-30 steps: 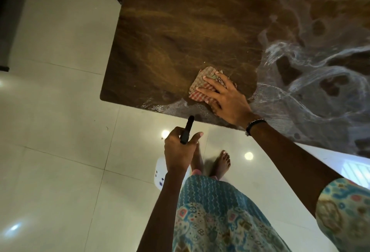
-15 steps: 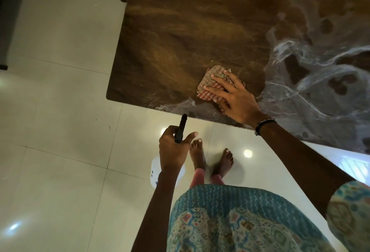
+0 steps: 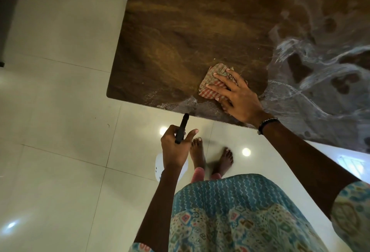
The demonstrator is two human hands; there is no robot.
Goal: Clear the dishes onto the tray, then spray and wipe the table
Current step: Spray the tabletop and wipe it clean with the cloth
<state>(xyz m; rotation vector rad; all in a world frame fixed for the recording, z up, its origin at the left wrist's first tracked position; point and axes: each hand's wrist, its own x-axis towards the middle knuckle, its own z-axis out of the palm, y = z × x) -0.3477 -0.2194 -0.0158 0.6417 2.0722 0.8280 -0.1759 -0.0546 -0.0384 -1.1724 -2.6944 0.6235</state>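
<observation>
Near the brown marbled table's point(image 3: 190, 31) front edge, the right hand point(image 3: 238, 99), fingers spread flat, pressed a checked cloth point(image 3: 212, 81); the left hand point(image 3: 176, 147) gripped a white spray bottle point(image 3: 181, 131); overlapping strokes toward the wet streaks would have served best.

Spray bottle point(image 3: 160, 166) mostly hidden behind left hand point(image 3: 176, 147).

The checked cloth point(image 3: 212, 83) and the right hand point(image 3: 240, 99) pressed flat on it have been shifted slightly away from the near-left corner of the table point(image 3: 180, 31). The left hand point(image 3: 174, 151), gripping the spray bottle point(image 3: 181, 129), has been drawn a little toward that corner, so the bare feet point(image 3: 197, 151) are uncovered.
</observation>
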